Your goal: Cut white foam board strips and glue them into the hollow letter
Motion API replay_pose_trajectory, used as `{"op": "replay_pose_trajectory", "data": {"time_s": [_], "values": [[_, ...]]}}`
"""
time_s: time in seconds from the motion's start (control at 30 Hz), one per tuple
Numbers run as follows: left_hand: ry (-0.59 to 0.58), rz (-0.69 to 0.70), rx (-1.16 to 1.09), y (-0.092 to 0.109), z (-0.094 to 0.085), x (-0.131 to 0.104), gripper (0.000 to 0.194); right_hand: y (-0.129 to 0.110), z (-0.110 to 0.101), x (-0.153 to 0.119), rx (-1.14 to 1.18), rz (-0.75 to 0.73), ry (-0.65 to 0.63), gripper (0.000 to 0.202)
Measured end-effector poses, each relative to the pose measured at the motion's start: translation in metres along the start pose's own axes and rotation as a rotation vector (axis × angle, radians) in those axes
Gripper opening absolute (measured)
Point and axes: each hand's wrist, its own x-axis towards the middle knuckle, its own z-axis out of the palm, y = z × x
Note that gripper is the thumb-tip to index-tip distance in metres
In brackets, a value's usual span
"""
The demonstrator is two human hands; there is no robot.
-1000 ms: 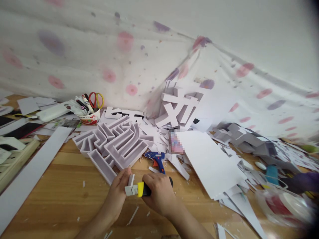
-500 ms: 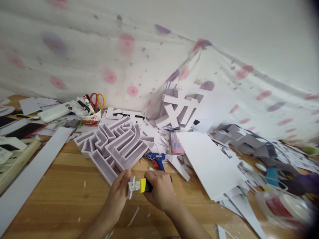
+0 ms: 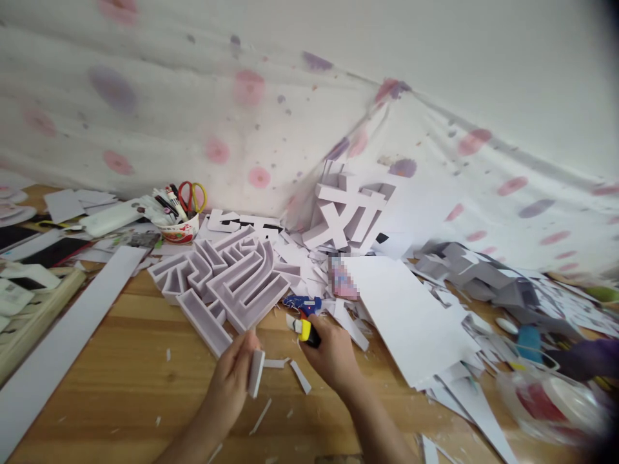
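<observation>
Between the fingers and thumb of my left hand is a small white foam board strip, held upright on edge. My right hand grips a yellow and black utility knife, its blade pointing left and apart from the strip. Thin white offcuts lie on the wood between my hands. Just beyond my left hand sits a hollow white character shape with raised walls. A blue glue gun lies behind the knife, partly hidden by my right hand.
A large white sheet covers scraps on the right. Another white character leans at the back. A bowl holds pens and scissors. A long white strip lies left. A plastic tub stands at the right front.
My right hand has moved the knife right and away from the strip in my left hand. Thin white slivers have come off and now lie on the table between my hands.
</observation>
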Motion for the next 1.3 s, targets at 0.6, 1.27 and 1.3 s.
{"op": "replay_pose_trajectory", "data": {"time_s": [0.6,1.27,1.3], "values": [[-0.097,-0.097,-0.104,0.008,-0.032,0.019,0.048,0.098,0.018,-0.066,-0.181,0.523,-0.187,0.025],[-0.072,-0.102,-0.150,0.022,-0.045,0.026,0.032,-0.016,0.009,-0.019,0.505,-0.094,0.072,0.017],[-0.086,-0.099,-0.133,0.022,-0.046,0.027,0.030,-0.033,0.013,-0.016,0.555,-0.138,0.051,0.018]]}}
